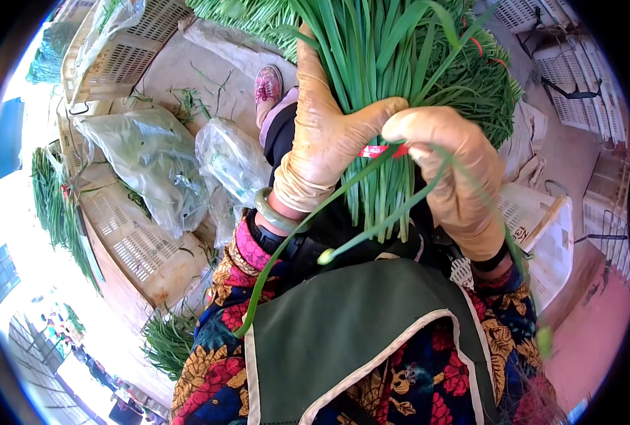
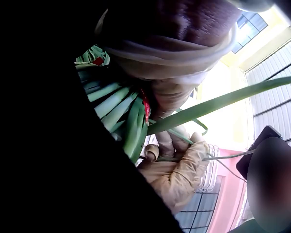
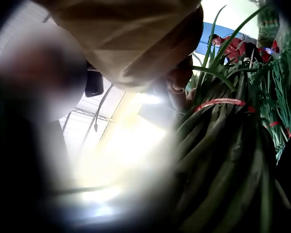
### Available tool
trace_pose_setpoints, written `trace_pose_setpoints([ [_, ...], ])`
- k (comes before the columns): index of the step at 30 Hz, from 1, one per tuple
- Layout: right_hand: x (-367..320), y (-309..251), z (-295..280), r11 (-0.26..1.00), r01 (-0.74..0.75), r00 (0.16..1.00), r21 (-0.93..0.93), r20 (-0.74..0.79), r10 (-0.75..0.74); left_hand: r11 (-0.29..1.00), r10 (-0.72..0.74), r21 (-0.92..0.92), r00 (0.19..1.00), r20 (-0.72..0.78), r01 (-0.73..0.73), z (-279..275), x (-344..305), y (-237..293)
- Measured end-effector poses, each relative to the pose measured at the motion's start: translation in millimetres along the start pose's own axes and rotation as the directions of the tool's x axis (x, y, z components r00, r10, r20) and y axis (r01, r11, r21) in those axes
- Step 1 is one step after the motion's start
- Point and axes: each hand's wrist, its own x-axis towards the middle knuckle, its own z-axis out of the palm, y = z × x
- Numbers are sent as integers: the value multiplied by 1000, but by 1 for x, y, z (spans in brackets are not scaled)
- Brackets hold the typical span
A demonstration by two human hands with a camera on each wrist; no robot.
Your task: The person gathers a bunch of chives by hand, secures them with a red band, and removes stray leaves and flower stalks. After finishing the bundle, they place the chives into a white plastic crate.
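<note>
Holding the bunch [image 1: 382, 71] from its left side, left hand [image 1: 322, 134] has its thumb across the front, above the red tape [image 1: 376, 151]. Right hand [image 1: 464, 170] is by the right edge, fingers curled on a loose stalk [image 1: 400, 211] (can't tell if it touches the bunch). Long axis runs away from the body: leaves far, cut ends near the apron [image 1: 357, 312]. Left is the nearer hand, wrapped on it. More greens [image 1: 496, 92] lie beyond; pale floor [image 1: 173, 74], plastic bag [image 1: 152, 159] and crate [image 1: 138, 248] at left. Room bright, window [image 2: 252, 26] high up.
</note>
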Motion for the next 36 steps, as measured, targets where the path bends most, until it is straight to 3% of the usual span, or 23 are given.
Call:
trace_pose_setpoints([
  [5, -10, 3, 23, 940, 307, 945, -148, 160, -284, 1000, 5, 5, 999, 46, -5, -7, 3, -12],
  [6, -12, 5, 25, 936, 321, 939, -148, 180, -293, 997, -26, -67, 998, 61, 30, -7, 2, -10],
  [9, -8, 3, 25, 932, 342, 902, -122, 322, -288, 995, 0, 101, 999, 36, -4, -10, 4, -18],
  [11, -13, 3, 28, 950, 304, 910, -73, 318, -266, 996, -25, -83, 997, 71, 31, -4, 4, -17],
  [12, -9, 3, 19, 970, 241, 896, -11, 386, -218, 997, -18, -68, 998, 61, 22, -4, 5, -17],
  [15, -3, 7, 7, 988, 77, 980, 132, 174, -100, 997, -27, -72, 998, 50, 31, -2, 2, -19],
  [17, 0, 3, 2, 907, -205, 978, 367, 40, 205, 999, -19, -44, 999, 42, 21, -1, 5, -20],
  [19, 6, 8, 0, 814, -267, 957, 515, 40, 289, 1000, -22, -5, 999, 31, 23, 0, 5, -20],
  [22, 15, 7, 5, 818, -256, 963, 515, 59, 264, 987, -140, -72, 990, 20, 141, 5, -3, -9],
  [24, 16, 4, 5, 908, -226, 967, 352, 191, 167, 999, -1, -48, 998, 61, 4, 0, 3, -18],
  [25, 14, 3, 5, 942, -200, 956, 270, 264, 128, 988, 143, -70, 983, 114, -136, -1, 3, -20],
  [26, 13, 3, 7, 955, -134, 956, 264, 288, 54, 992, 71, -115, 993, 93, -60, 0, 0, -21],
  [28, 0, 1, 24, 837, -215, 937, 503, 348, 31, 976, -62, -206, 996, 63, 73, 4, 0, -14],
  [29, 1, -1, 26, 872, -191, 904, 451, 427, -23, 960, -120, -248, 991, 54, 130, 4, 4, -12],
  [30, 2, -3, 28, 902, -154, 861, 403, 502, -77, 983, -97, -153, 994, 46, 103, 1, 6, -18],
  [31, 10, -6, 24, 983, -9, 764, 184, 635, -112, 996, -73, -55, 997, 39, 75, -3, 8, -24],
  [32, 8, -2, 20, 988, 43, 856, 151, 504, -115, 998, -50, 42, 998, 31, 48, -7, 10, -30],
  [33, 3, 2, 12, 959, -51, 981, 278, 193, -4, 995, -35, 93, 999, 23, 33, -9, 10, -28],
  [34, 15, -5, -8, 937, -185, 980, 297, 125, 154, 994, -21, 108, 1000, 3, 21, -9, 11, -27],
  [35, 11, 2, -13, 889, -229, 962, 395, -47, 269, 994, -23, 102, 1000, -9, 24, -9, 10, -26],
  [36, 15, 7, -16, 739, -206, 894, 642, -183, 408, 995, -25, 97, 999, -22, 27, -9, 9, -24],
])
